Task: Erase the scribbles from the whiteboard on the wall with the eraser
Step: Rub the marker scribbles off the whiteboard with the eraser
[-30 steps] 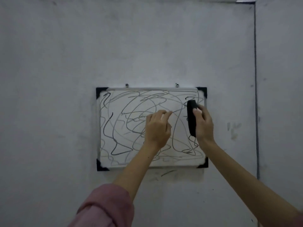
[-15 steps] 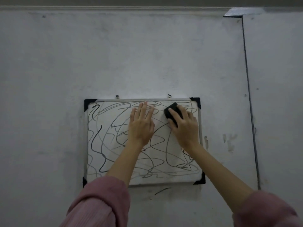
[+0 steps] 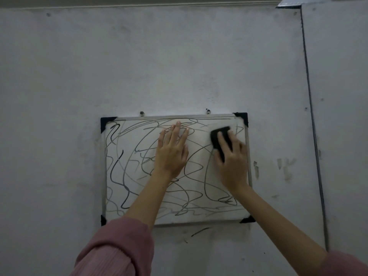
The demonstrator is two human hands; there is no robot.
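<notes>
Eraser [image 3: 221, 139]: black block, judged light and slightly soft; pressed at whiteboard [image 3: 139, 196] upper right, gripped across its back by right hand [image 3: 232, 162], fingers curled. Left hand [image 3: 171, 154] laid flat, fingers straight, steadying the hanging board. Scribbles [image 3: 123, 168] largely unerased.

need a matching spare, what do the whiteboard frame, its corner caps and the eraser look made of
Whiteboard frame: thin pale rail with a dull metallic sheen, probably aluminium. Corner caps: matte black, look like moulded plastic. Eraser: black, soft-looking block, likely foam or felt; the dim light leaves it open.
</notes>
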